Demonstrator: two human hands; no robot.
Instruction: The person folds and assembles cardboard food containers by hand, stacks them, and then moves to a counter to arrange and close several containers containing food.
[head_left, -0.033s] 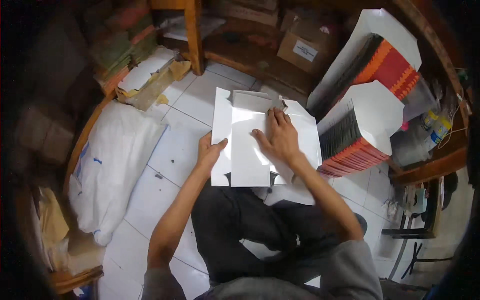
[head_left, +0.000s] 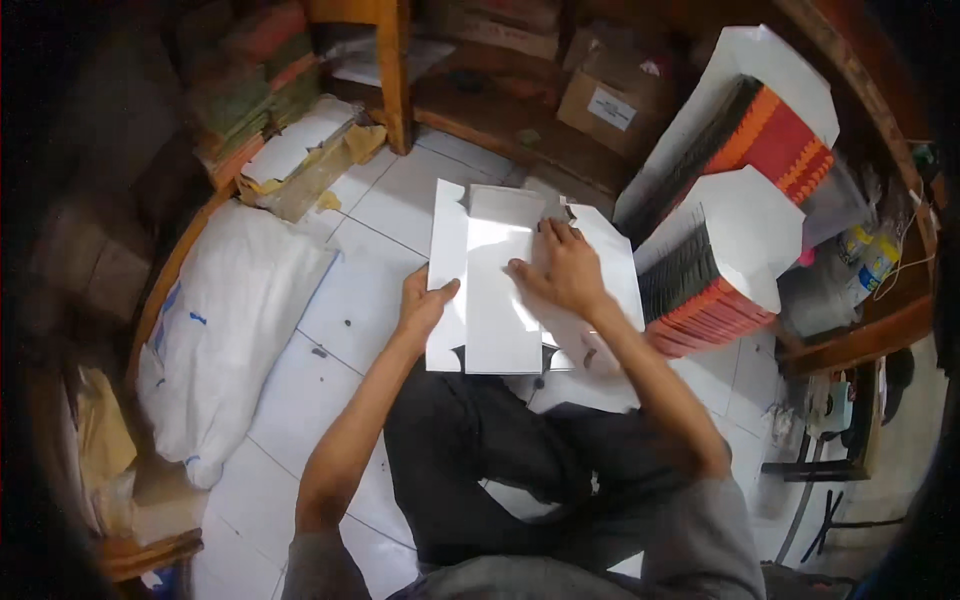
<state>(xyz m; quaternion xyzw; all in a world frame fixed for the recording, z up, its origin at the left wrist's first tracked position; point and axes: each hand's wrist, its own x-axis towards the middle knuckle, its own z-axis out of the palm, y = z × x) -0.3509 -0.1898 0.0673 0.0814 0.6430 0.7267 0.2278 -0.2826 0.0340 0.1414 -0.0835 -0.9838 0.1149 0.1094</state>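
White square tiles with thin dark joints covered the floor (head_left: 265, 420), dotted with dark specks. A wooden post (head_left: 393, 90) stood upper left of centre, beside a brown wooden shelf (head_left: 460, 115). Pale light brightened the tiles; the frame's far left lay in shadow.

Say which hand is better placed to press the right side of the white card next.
Right, most likely: the right hand already lies over that side of the white card, while the left hand grips the opposite edge.
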